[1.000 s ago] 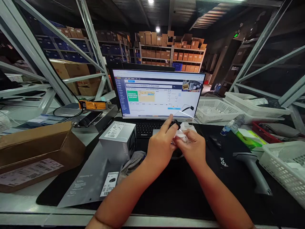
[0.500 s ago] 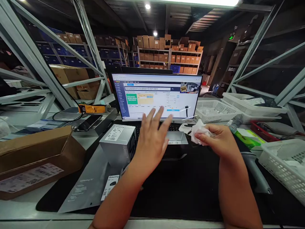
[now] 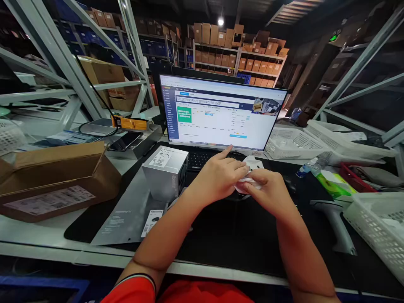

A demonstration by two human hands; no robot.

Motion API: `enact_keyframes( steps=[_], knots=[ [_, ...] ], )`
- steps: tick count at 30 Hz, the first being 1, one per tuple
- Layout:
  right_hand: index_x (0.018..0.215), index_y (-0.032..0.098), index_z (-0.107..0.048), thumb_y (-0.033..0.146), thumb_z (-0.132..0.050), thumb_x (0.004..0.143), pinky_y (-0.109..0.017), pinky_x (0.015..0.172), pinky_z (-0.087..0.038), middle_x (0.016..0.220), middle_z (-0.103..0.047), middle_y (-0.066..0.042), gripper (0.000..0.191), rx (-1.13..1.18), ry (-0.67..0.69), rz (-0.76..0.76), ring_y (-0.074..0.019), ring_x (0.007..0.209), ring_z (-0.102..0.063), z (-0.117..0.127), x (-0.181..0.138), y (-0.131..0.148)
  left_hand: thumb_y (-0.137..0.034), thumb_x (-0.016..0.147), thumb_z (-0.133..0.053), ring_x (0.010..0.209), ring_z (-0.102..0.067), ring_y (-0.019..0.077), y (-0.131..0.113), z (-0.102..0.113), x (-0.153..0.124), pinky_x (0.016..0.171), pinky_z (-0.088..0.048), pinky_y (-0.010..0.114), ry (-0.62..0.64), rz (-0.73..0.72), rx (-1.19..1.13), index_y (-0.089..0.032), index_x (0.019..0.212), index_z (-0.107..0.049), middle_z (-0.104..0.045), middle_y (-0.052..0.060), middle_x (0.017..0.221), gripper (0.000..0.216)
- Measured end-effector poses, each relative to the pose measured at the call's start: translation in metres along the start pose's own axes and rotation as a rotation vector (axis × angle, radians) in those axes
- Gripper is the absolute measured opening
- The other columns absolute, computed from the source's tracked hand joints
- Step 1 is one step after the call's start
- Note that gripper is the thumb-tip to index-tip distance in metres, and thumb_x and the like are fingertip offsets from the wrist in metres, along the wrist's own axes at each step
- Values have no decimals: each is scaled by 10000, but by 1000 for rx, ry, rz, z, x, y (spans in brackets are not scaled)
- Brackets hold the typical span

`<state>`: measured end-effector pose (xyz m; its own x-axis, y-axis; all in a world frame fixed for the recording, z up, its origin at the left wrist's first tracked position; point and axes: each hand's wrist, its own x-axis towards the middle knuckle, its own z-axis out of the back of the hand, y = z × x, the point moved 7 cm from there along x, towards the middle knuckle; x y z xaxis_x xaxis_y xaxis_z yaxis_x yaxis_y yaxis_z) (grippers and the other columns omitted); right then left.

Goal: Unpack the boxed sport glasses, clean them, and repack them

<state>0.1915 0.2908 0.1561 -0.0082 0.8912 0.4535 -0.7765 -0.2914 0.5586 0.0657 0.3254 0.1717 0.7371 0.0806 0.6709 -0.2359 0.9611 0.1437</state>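
Observation:
A crumpled white tissue (image 3: 252, 180) is pinched in my right hand (image 3: 268, 189), in front of the monitor. My left hand (image 3: 221, 174) meets it there, with the index finger stretched out and the other fingers curled onto the tissue's left side. What lies beneath the two hands is mostly hidden. Left of them stands a grey box (image 3: 166, 174) marked "Wakening" with a white label on top. A flat grey sheet (image 3: 123, 221) and a smaller labelled box (image 3: 153, 221) lie in front of it, partly behind my left forearm.
A black keyboard (image 3: 199, 160) and the monitor (image 3: 217, 113) stand behind my hands. An open cardboard box (image 3: 59, 181) is at left. On the right are a scanner (image 3: 336, 227), a small bottle (image 3: 306, 167), a green packet (image 3: 336, 185) and white baskets (image 3: 372, 227).
My left hand has moved from open and raised to closed at the tissue beside my right hand. My right hand has shifted left. The view has tilted down.

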Motion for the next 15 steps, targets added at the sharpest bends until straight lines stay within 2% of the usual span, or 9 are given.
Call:
enact_keyframes(
  steps=[3,5,7,9,10,13,14,15],
  knots=[
    [620,157,-695,336,-707,828,-254,543,-314,581,-594,9,275,76,263,-40,-127,577,-495,1,-3,-12,-105,794,-620,983,-743,199,1,-1,0,1230,-356,508,-24,-18,-78,-172,1111,-688,-780,49,1110,331],
    [653,160,-736,342,-731,811,-248,550,-347,616,-628,1,241,169,400,-49,-136,602,-538,10,-7,-17,-124,786,-638,975,-746,195,2,1,0,1214,-390,491,-57,12,-133,-185,1111,-697,-783,34,1106,336],
    [739,176,-790,361,-762,792,-252,594,-413,708,-698,-26,194,247,403,-55,-165,671,-608,26,-9,-23,-138,795,-639,967,-750,193,4,4,-1,1178,-445,472,-95,66,-168,-200,1128,-701,-785,22,1103,344],
    [774,192,-809,383,-801,756,-260,599,-443,752,-727,-41,191,299,234,-71,-175,676,-626,46,-5,-34,-150,804,-635,958,-755,200,9,7,-2,1127,-504,454,-140,129,-180,-201,1155,-701,-786,23,1100,361],
    [767,195,-808,391,-823,733,-259,575,-436,729,-720,-37,200,323,82,-88,-165,639,-608,58,-3,-43,-154,805,-636,957,-758,206,11,8,-3,1104,-527,447,-173,162,-177,-196,1165,-703,-787,28,1099,368],
    [727,193,-772,414,-871,686,-238,515,-386,601,-632,15,245,469,-518,-153,-108,527,-493,96,-7,-77,-162,798,-658,961,-764,230,22,16,-8,1067,-562,438,-336,273,-164,-180,1153,-720,-795,35,1065,360],
    [722,193,-757,432,-880,679,-231,515,-382,588,-607,30,272,554,-685,-160,-96,523,-469,102,-11,-87,-158,793,-667,962,-765,234,25,19,-10,1063,-565,437,-398,309,-160,-177,1144,-726,-798,33,1052,356],
    [723,192,-745,449,-890,670,-224,524,-392,599,-602,37,300,651,-794,-159,-90,534,-467,104,-12,-96,-150,788,-672,960,-767,236,28,22,-12,1057,-569,435,-453,346,-154,-176,1139,-729,-800,30,1039,357]
  ],
)
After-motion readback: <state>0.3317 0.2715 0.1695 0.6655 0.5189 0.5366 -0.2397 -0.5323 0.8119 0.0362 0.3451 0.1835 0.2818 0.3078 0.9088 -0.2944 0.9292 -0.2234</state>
